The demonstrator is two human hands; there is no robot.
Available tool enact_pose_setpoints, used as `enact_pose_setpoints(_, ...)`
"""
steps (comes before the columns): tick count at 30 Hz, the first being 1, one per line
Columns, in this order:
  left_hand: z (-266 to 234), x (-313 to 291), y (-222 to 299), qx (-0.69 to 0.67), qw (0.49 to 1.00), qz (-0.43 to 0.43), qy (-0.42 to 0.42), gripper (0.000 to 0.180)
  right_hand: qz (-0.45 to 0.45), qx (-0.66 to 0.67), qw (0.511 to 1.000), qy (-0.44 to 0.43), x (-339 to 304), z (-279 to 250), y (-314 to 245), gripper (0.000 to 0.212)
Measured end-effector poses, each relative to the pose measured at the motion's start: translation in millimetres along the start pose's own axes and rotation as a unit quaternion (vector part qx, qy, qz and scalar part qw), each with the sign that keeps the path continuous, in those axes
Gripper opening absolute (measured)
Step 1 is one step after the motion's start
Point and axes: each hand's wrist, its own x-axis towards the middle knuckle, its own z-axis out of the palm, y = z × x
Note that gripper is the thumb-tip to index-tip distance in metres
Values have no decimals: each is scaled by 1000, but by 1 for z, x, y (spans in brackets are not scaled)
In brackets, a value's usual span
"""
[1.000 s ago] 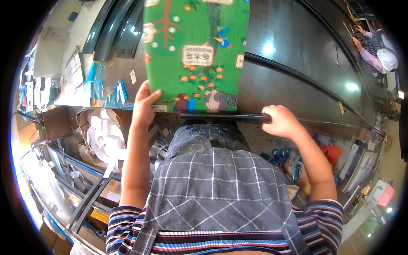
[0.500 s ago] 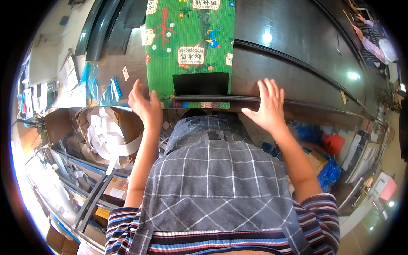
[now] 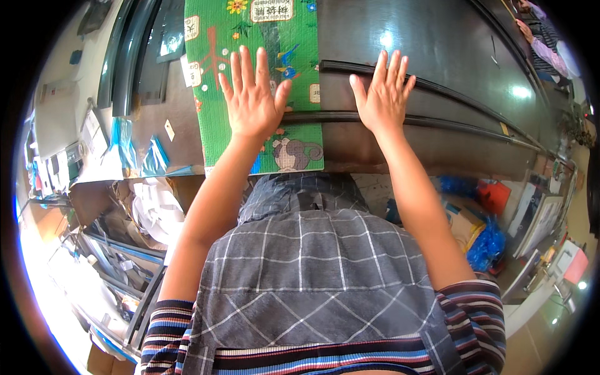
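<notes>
My left hand (image 3: 255, 97) lies palm down with fingers spread over a green padded mat (image 3: 299, 134) printed with cartoon animals and plants. Close by its thumb side is the left end of a long, narrow black strip (image 3: 334, 117), which crosses the mat and runs off to the right. My right hand (image 3: 382, 94), also flat with its fingers apart, rests over that strip on the dark tabletop. Its fingers reach over a second black strip (image 3: 342, 66) farther back. Whether either palm presses on the strip cannot be made out. Neither hand grips anything.
Dark glossy profiles (image 3: 128, 56) lie at the table's far left, near clear blue plastic film (image 3: 155, 156). Below the table's left side is a box of white strip material (image 3: 153, 209). Blue bags (image 3: 486, 247) sit at lower right. Another person's hand (image 3: 524, 29) shows at far right.
Both hands have moved away from me across the table and flattened. The near black strip lies farther from the table edge. A black rectangle on the mat no longer shows.
</notes>
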Motion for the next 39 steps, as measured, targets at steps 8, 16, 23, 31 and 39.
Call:
enact_pose_setpoints(8,-9,-20,10,21,1000,5,-21,69,-9,14,1000,-13,-19,-10,6,82)
enact_pose_setpoints(16,-8,-34,4,42,998,-43,-36,64,27,39,998,-30,-46,-20,3,80)
enact_pose_setpoints(23,-5,-35,19,13,998,-50,-26,61,-121,127,985,-2,-44,-7,-95,69)
enact_pose_setpoints(31,-19,-61,-114,-51,979,-187,67,63,102,440,884,121,-88,-56,-19,55)
enact_pose_setpoints(39,-23,-46,-90,-378,890,-255,12,33,557,646,519,61,-126,-34,108,54)
